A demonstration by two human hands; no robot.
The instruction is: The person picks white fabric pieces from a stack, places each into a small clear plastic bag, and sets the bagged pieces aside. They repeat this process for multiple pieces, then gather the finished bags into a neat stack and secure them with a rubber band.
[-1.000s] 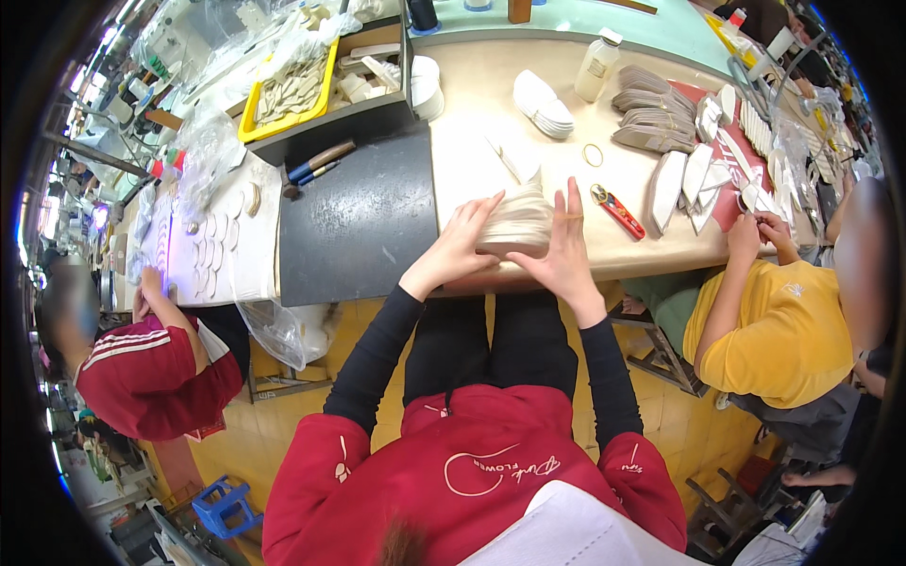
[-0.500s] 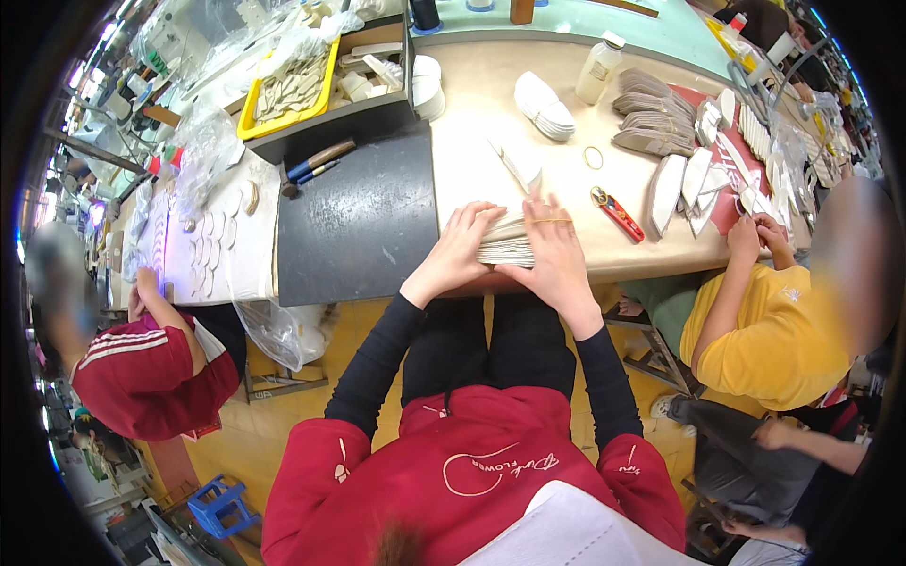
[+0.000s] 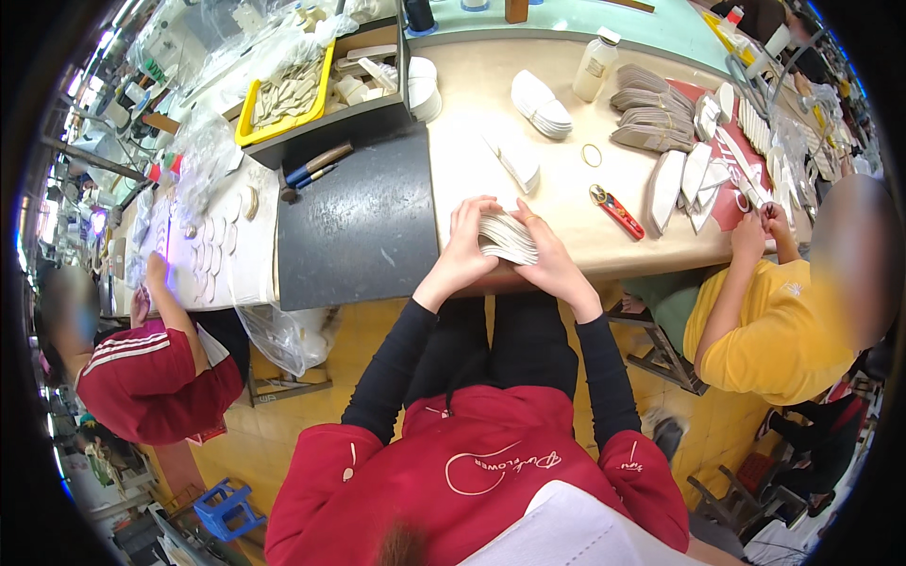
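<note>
At the table's front edge I hold a stack of thin white cut pieces (image 3: 510,238), its layered edges bowed into a curve. My left hand (image 3: 461,247) is closed round the stack's left side. Gripping the right side is my right hand (image 3: 555,267), with a thin yellowish band near its fingers; whether it loops the stack I cannot tell. Just beyond my fingers lies a slim white pile of pieces (image 3: 516,167). Farther back sits another white stack (image 3: 541,106). To the right are a loose rubber band (image 3: 592,155) and a red-handled cutter (image 3: 619,215).
A black mat (image 3: 363,222) lies left, with a hammer (image 3: 316,164) on it. Behind stands a dark box (image 3: 373,108) with a yellow tray (image 3: 247,121). A bottle (image 3: 596,68) and grey-brown stacks (image 3: 651,113) stand back right. Co-workers sit on both sides.
The stack in my hands has gone from nearly flat to bowed. My right hand's fingers have drawn in and lower round its side. Co-workers' hands have shifted slightly.
</note>
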